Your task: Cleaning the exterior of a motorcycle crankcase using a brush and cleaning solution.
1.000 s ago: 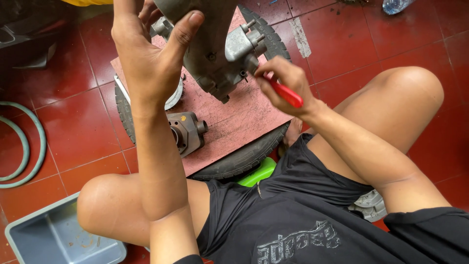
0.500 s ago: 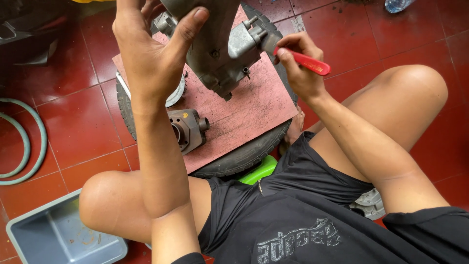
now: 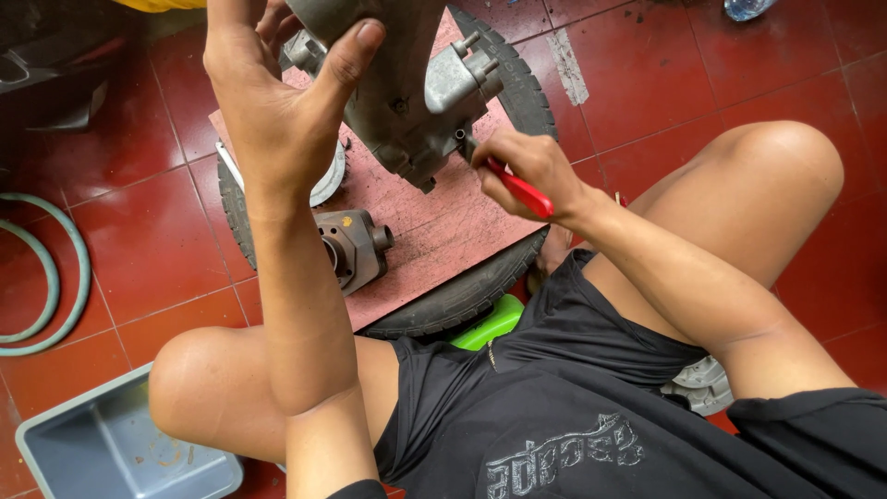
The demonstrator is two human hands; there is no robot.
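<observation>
A single head-worn camera looks steeply down from close range over the seated person's chest and knees. It faces the red board (image 3: 434, 231) on a tyre (image 3: 462, 300), with red floor tiles (image 3: 702, 74) surrounding.

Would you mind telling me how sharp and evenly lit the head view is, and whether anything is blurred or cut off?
Head view: soft, even light, with no hard shadows or glare; the left hand and the grey metal casing it holds are cut off by the top edge; the right hand with its red-handled tool is reasonably sharp; the grey tray is cropped at the lower left corner.
</observation>
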